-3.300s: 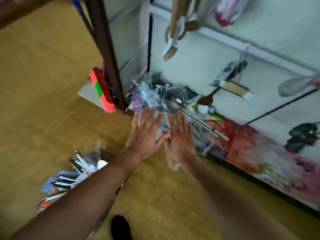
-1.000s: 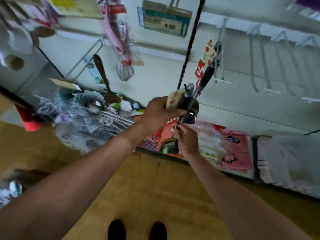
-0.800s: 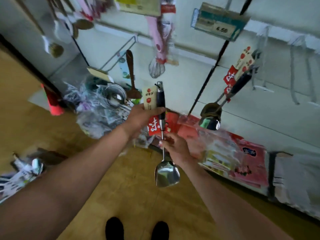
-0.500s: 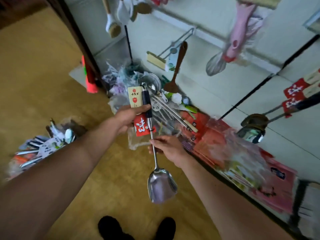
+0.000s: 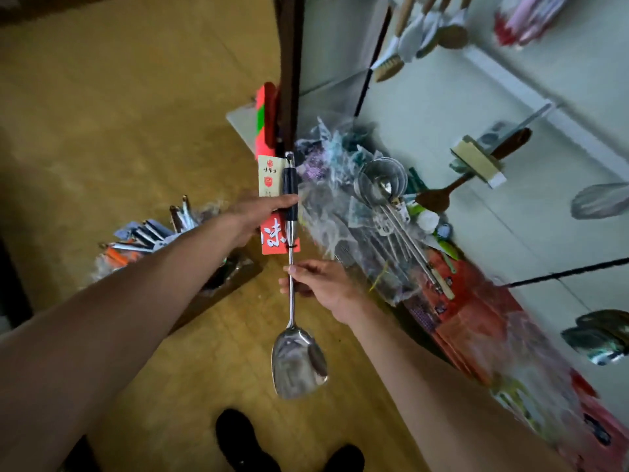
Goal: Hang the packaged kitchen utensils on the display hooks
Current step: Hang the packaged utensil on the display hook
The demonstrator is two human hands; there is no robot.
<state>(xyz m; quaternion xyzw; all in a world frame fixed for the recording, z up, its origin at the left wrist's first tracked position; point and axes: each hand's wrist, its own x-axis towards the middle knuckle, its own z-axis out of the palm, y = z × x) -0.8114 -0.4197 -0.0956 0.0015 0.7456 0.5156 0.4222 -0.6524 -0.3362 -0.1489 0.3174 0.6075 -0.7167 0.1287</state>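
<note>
Steel spatula (image 5: 299, 366): one, with one card tag (image 5: 272, 206). Hands: two, left hand (image 5: 253, 214) and right hand (image 5: 326, 284). Black shoes (image 5: 238, 437): two. Wooden spoon (image 5: 439, 197) on wall: one. Whisk (image 5: 599, 201): one. Round steel strainer (image 5: 381, 180) in pile: one seen. Hanging ladles (image 5: 599, 335) at right edge: two, blurred. Wrapped utensils in floor heap (image 5: 143, 240): too jumbled to count.

Fingers of left hand (image 5: 253, 212) hidden behind spatula (image 5: 299, 362) handle and card tag (image 5: 270, 175); only thumb showed. Tag print too small to read. Far hanging utensils (image 5: 418, 32) cut by top edge. Whisk (image 5: 600, 201), ladles (image 5: 599, 338) at right blurred, cropped by edge. Red packets (image 5: 483, 332) smeared. Floor pile (image 5: 143, 236) partly behind left forearm. Shoes (image 5: 245, 441) cut by near edge.
</note>
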